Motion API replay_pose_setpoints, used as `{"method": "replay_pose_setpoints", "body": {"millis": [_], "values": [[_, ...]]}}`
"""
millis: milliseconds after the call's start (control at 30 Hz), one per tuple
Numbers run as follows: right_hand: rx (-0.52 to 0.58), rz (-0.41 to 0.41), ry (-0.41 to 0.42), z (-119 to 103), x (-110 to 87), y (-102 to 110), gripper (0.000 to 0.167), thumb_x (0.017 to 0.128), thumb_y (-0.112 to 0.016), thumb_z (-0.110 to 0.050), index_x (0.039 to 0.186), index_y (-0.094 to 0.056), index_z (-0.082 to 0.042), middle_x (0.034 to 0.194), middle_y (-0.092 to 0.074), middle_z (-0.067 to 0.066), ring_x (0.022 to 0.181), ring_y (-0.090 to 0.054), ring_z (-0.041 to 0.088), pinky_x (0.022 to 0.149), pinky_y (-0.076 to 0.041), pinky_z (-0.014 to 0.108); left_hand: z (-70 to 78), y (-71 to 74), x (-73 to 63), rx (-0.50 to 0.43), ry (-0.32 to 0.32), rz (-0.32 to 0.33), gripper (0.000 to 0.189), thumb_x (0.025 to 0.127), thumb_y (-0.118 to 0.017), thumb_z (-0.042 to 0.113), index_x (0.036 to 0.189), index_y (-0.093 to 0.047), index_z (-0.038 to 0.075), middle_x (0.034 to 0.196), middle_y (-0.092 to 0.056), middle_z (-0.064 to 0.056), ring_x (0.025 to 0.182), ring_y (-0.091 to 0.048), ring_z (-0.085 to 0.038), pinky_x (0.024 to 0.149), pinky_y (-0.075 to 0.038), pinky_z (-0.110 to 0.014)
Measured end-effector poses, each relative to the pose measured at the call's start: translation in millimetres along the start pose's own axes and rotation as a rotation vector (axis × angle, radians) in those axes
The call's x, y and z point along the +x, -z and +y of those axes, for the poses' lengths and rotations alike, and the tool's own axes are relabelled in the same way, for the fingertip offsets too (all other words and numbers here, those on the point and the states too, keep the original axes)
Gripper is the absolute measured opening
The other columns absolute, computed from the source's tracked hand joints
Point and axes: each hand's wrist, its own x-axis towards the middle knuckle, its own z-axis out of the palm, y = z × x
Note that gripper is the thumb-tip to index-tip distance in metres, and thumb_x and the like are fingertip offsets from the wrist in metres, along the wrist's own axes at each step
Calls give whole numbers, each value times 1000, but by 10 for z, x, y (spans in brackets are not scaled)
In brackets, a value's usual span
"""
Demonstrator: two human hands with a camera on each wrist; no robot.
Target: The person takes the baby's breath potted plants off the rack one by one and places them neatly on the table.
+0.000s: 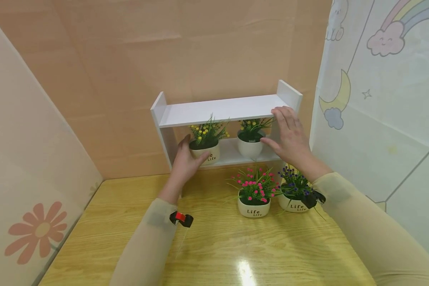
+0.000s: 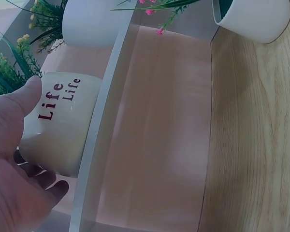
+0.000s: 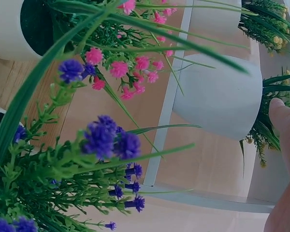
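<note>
At my far left, a wall sheet printed with a flower runs beside the worktop. Next comes my left hand, its fingers curled round the yellow-flowered pot on the lower board of the white shelf unit. My thumb lies across the front near the rim and the other fingers wrap the outer side, presumably because the smooth, rounded wall needs holding from two sides. The pot is by the board's front edge, its "Life" lettering turned towards me; I cannot tell whether its whole base bears on the board.

Farther right on that board is the plain-faced white pot, also with yellow flowers; no lettering shows on it from here, so its printed side may face away. In front, down on the worktop, stands the pink-flowered pot, well apart from my hands.

My right hand grasps nothing: its fingers lie extended over the upper board's front edge, perhaps to steady the unit, with the thumb near the white pot's plant; I cannot tell whether they touch. Below my right wrist, the violet-flowered pot stands on the worktop just beside the pink one, letters forward.
</note>
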Motion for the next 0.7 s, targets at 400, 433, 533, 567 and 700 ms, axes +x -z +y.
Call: {"method": "replay_pose_setpoints", "body": {"millis": [400,433,533,567,700], "values": [[-11,-6,-7,16,-7,-1,96,92,-93,-27,162,-34,4,164,-35,26,158,-25,46,135,-13,50,-16,-29,36,-17,29,-21,106,100,-84,45,172,-22,-1,173,-32,-27,161,-33,-42,129,-32,-55],[-13,-6,-8,17,-7,-3,96,92,-93,-27,162,-34,4,164,-35,26,158,-25,46,135,-13,50,-16,-30,38,-16,34,-23,106,100,-83,46,172,-22,-1,173,-32,-27,160,-34,-42,129,-33,-55],[-14,-6,-6,17,-5,-7,96,92,-93,-27,162,-34,4,164,-35,26,158,-25,46,135,-13,50,-15,-28,43,-16,51,-29,105,100,-83,47,173,-22,0,172,-32,-28,160,-35,-43,128,-33,-56],[-14,-5,-5,17,-5,-7,96,92,-92,-27,162,-34,4,164,-35,27,158,-25,46,135,-13,50,-13,-27,45,-15,57,-30,105,100,-83,47,173,-22,1,172,-33,-28,159,-35,-43,128,-33,-56],[-11,-3,-2,15,-4,-8,97,92,-93,-27,162,-34,4,164,-35,27,158,-25,46,134,-14,50,-14,-27,54,-12,71,-34,105,100,-83,47,173,-22,2,171,-34,-27,159,-36,-42,128,-34,-55]]}}
